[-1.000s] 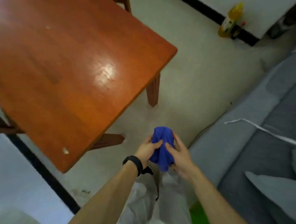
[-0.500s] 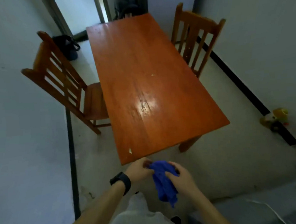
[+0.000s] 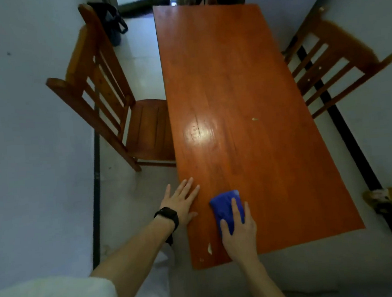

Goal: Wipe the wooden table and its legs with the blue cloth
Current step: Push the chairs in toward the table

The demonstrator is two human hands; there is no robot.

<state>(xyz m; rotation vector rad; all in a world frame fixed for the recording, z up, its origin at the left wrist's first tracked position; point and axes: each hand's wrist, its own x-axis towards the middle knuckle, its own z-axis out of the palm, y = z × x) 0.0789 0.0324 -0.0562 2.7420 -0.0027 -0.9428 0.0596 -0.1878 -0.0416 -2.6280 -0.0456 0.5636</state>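
The blue cloth (image 3: 227, 206) is now on the wooden table (image 3: 231, 76), near its close end and a little left of the middle. Half a second ago we held it bunched in the air between both hands, short of the table edge. It has since come down as a folded pad. We judge that the preparation is over and the first wipe of the top is about to start. The rest of the top and all the legs are still to do.

The pad is oblong. Its long axis runs roughly along the table's length, with its rounded far end pointing away from us toward the far end of the table. Its near end is hidden under our palm.

Our right hand (image 3: 240, 235) lies on top of the cloth with its fingers stretched out over it, pressing it to the wood rather than clutching it. The thumb sits at the cloth's left side, and we cannot tell whether it tucks any fabric.

Our left hand (image 3: 182, 202), with a dark watch (image 3: 167, 216) on its wrist, has let go of the cloth. It lies flat and spread at the table's left edge, holding nothing and well clear of the cloth.

A pale chip (image 3: 209, 248) marks the wood just beside our right wrist, and a small pale speck (image 3: 255, 119) lies farther up the top. A wooden chair (image 3: 108, 96) stands on the left and another chair (image 3: 330, 57) on the right.
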